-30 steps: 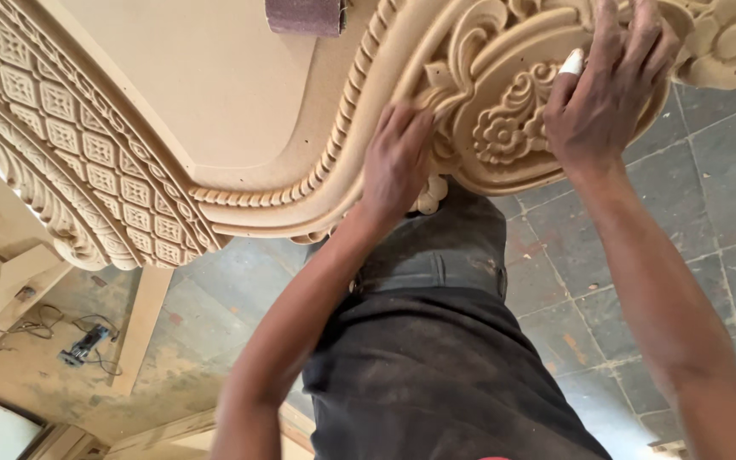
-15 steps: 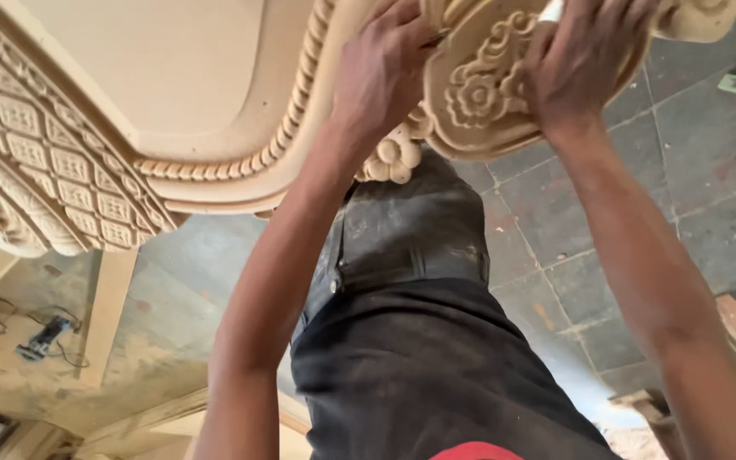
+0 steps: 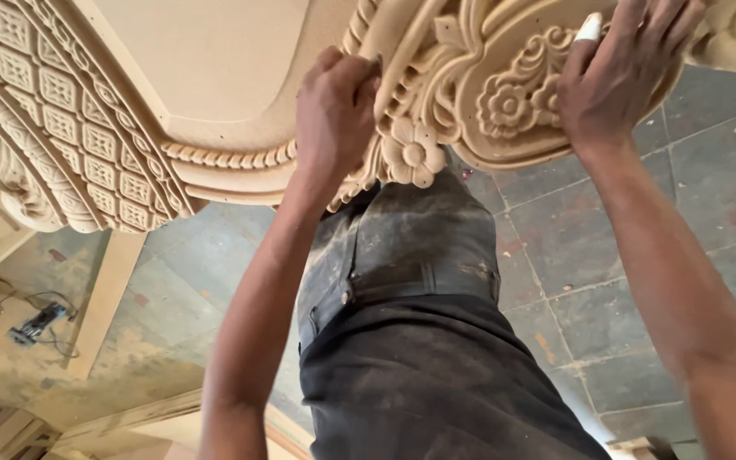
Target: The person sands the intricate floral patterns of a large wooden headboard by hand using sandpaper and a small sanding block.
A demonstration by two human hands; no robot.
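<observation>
- Two bare hands work on one large carved panel [image 3: 215, 77], a pale tan board that fills the upper part of the head view and overhangs a grey tiled floor [image 3: 692, 213]
- We see the left hand [image 3: 334, 115] curled into a loose fist, knuckles toward us, pressed against the scrolled moulding just above a carved flower [image 3: 411, 153]; whether anything sits inside that fist we cannot tell
- We see the right hand [image 3: 619, 77] spread flat over the raised oval medallion [image 3: 513, 102], fingers fanned and pressing down; a small white piece [image 3: 589, 27] shows at the forefinger, and we cannot tell whether it is a wrap or something held
- We place the panel's lattice border [image 3: 53, 119] and roped edge at left, well apart from both hands, with a plain flat field between border and medallion
- We judge the panel stiff and fairly heavy for its span, dusty and matt rather than slippery, so a flat palm should hold on it without sliding
- We judge the thin projecting petals and scroll tips fragile; the safer holds would be the thick outer rim and the plain field, not the relief
- We note dark dusty trousers [image 3: 419, 281] below the panel, and a blue power tool [image 3: 37, 322] with its cable lying on the floor at lower left
</observation>
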